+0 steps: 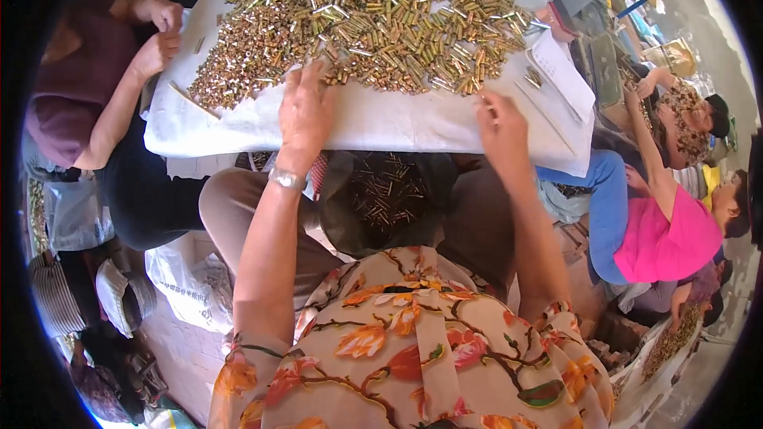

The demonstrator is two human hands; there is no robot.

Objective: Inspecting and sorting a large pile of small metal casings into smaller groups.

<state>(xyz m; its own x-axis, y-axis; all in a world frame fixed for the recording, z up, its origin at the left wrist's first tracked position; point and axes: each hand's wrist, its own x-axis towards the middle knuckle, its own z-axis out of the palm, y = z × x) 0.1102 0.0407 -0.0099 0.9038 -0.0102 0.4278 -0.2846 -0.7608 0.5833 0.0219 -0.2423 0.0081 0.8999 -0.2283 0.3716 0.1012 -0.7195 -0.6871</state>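
Floral shirt: nearest the camera, this pale blouse (pixel 413 349) with orange and red blossoms fills the lower middle of the view.

White-covered table: ahead of the shirt, the cloth (pixel 238 131) drapes over the near edge and carries the heap.

Heap: the metal pieces lie spread across the table, long brassy pieces (pixel 381 12) over the middle and right, short coppery pieces (pixel 246 56) bunched toward the left; the two kinds mingle where they meet, so a light touch probably keeps them from blending further.

Dark container: below the near table edge, it (pixel 330 218) holds a scatter of slim pieces (pixel 389 191).

Left hand: palm down at the heap's near edge, the left hand (pixel 307 103) stretches its fingers forward, slightly apart, tips on the pieces; whether one lies underneath I cannot tell. Low, flat fingertips should slide a few pieces without stirring the rest.

Right hand: at the heap's near right corner, the right hand (pixel 502 123) has its fingers curled, thumb near forefinger; I cannot tell whether they pinch a piece. Small, smooth pieces likely come up best singly, between fingertip pads.

Pale stick: thin, it (pixel 193 101) lies left of the short coppery pieces; elbows kept low should avoid nudging it.
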